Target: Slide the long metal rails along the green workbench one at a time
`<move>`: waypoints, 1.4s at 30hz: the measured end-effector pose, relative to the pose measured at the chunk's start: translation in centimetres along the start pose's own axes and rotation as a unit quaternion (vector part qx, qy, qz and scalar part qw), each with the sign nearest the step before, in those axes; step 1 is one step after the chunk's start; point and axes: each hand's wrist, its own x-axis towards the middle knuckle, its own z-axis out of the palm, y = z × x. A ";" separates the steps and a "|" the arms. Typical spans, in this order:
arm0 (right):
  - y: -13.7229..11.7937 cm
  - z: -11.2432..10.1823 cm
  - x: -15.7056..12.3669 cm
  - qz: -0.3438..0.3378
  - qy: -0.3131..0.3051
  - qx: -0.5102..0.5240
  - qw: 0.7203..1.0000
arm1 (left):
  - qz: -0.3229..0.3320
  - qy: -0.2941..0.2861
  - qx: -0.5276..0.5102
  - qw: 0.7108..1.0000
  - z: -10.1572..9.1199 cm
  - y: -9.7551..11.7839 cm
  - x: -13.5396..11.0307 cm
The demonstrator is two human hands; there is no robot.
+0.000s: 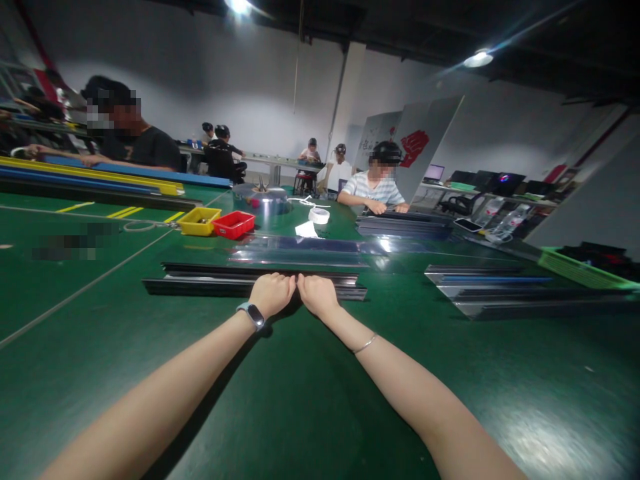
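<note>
Both my arms reach forward over the green table (300,400). My left hand (273,294), with a watch band on its wrist, and my right hand (317,294) lie side by side with fingers curled over the near edge of a stack of long dark metal strips (200,278). The knuckles face me and the fingertips are hidden behind the strips. A clear shiny sheet (300,250) lies just beyond the stack.
A yellow bin (199,221) and a red bin (234,224) stand at the back left, a tape roll (319,215) behind. More dark strips (525,297) lie to the right beside a green tray (580,268). Several people sit at tables beyond.
</note>
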 end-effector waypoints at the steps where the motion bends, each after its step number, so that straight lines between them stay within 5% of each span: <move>1: 0.0 0.1 0.0 0.001 0.000 0.000 1.000 | 0.000 0.000 0.000 1.000 0.0 0.0 0.0; 42: -0.2 -0.1 0.2 0.025 0.003 -0.006 1.000 | -0.016 -0.003 0.011 1.000 -0.5 0.0 0.1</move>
